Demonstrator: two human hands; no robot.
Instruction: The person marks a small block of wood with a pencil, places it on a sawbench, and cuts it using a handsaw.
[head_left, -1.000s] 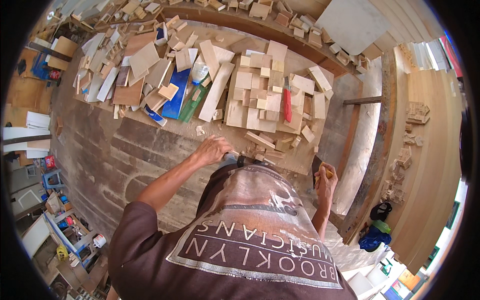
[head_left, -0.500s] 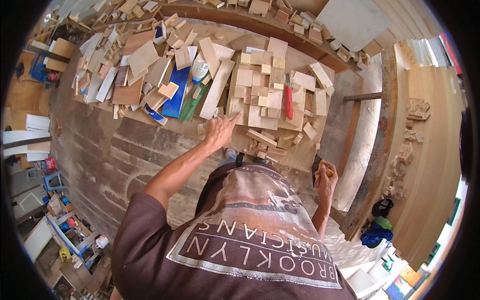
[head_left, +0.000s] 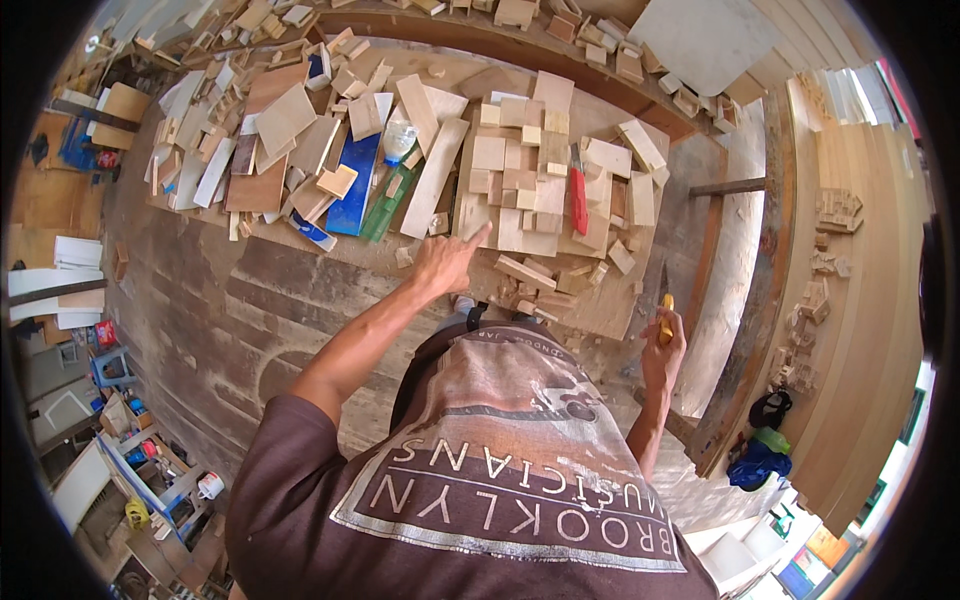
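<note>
My left hand [head_left: 445, 265] has its index finger stretched out, the tip at the near edge of a patchwork panel of pale wood blocks [head_left: 515, 222]; the other fingers curl, with nothing seen in them. On the right, beyond the table's corner, my right hand [head_left: 664, 350] is closed round a yellow-handled tool [head_left: 667, 303]. Its thin blade points away from me and looks nearly edge-on, so its exact kind is unclear. A red-handled tool with a narrow blade [head_left: 578, 200] lies across the blocks on the panel's right side.
Wood offcuts [head_left: 285, 115] crowd the table's left half, near a blue board [head_left: 353, 185], a green strip [head_left: 385, 205] and a clear bottle [head_left: 399, 140]. Small scraps [head_left: 525, 272] lie along the near edge. More offcuts line a shelf [head_left: 480, 38] behind. Long planks [head_left: 860, 300] stand at right.
My right hand has turned, so the tool's dark blade, seen broad before, now shows thin and points away from me. My left index fingertip has shifted slightly right along the panel edge.
</note>
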